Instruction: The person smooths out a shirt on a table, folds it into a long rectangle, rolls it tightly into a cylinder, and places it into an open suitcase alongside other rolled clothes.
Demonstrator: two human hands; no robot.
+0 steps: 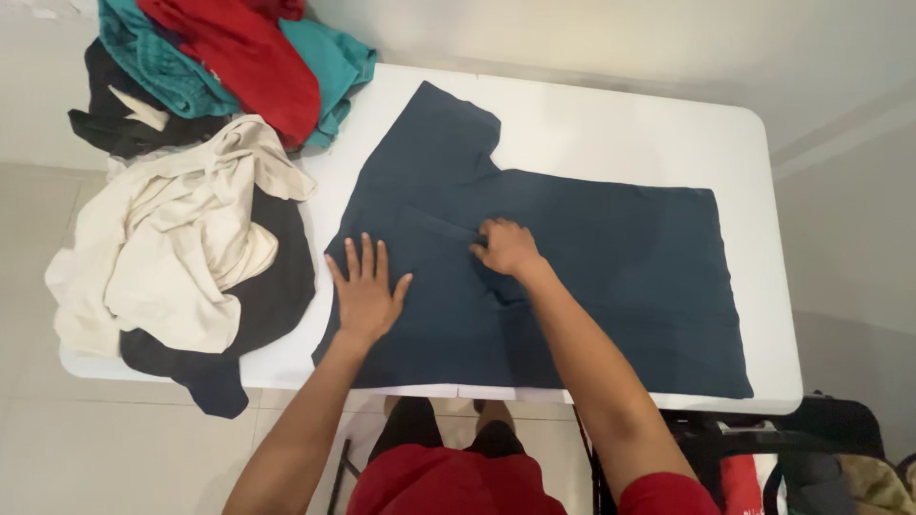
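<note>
One white folding table (611,124) carries everything here. Spread flat across its middle lies one dark navy garment (592,267), and two hands rest on it: one left hand (365,291) with its palm flat and fingers spread near the table's front edge, and one right hand (506,248) with fingers bunched on the cloth. At the table's left end sits one heap of loose clothes, in which I count one cream piece (181,248), one red piece (248,57), one teal piece (329,62), and at least one black piece (267,286); how many more are buried inside I cannot tell.
</note>
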